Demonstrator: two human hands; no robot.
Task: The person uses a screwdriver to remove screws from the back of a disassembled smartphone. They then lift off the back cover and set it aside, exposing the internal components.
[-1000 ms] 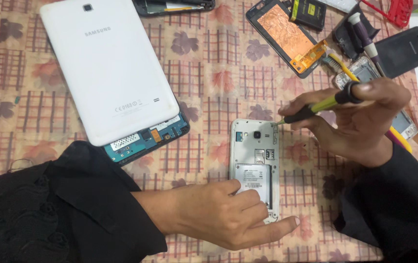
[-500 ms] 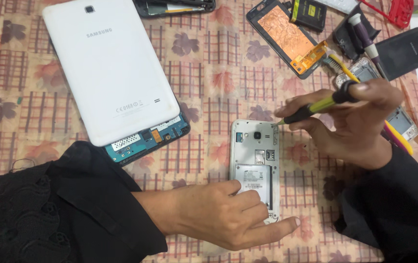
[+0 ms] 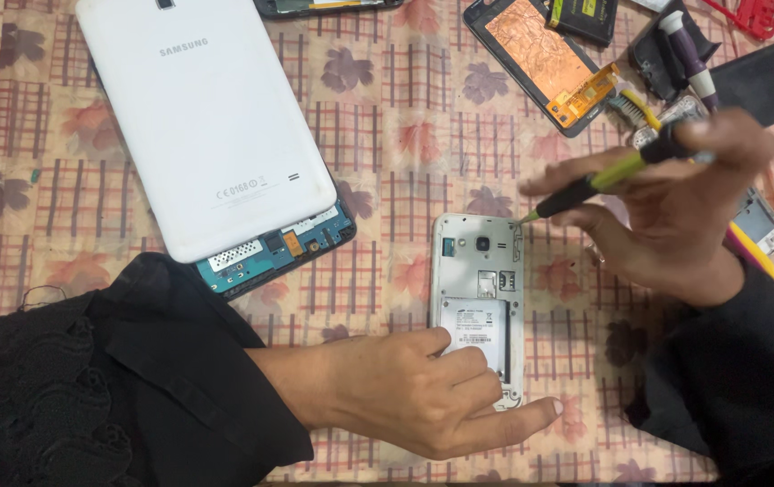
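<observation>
white tablet (image 3: pixel 206 126) upper left, top cut by frame, back shell hiding most of blue board (image 3: pixel 274 257). left hand (image 3: pixel 405 397) lies loose, fingers spread over lower end of opened phone (image 3: pixel 479 302), covering its bottom edge; bare cloth (image 3: pixel 387 135) above phone. phone long axis vertical, camera end away from person. right hand (image 3: pixel 675 216) grips screwdriver (image 3: pixel 603 176), tip down-left at phone's top right corner.

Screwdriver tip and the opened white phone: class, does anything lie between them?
Nothing visible does. The screwdriver in the right hand points at the top right corner of the phone, with only bare tablecloth around. The left hand rests on the phone's lower end, away from the tip.
</observation>
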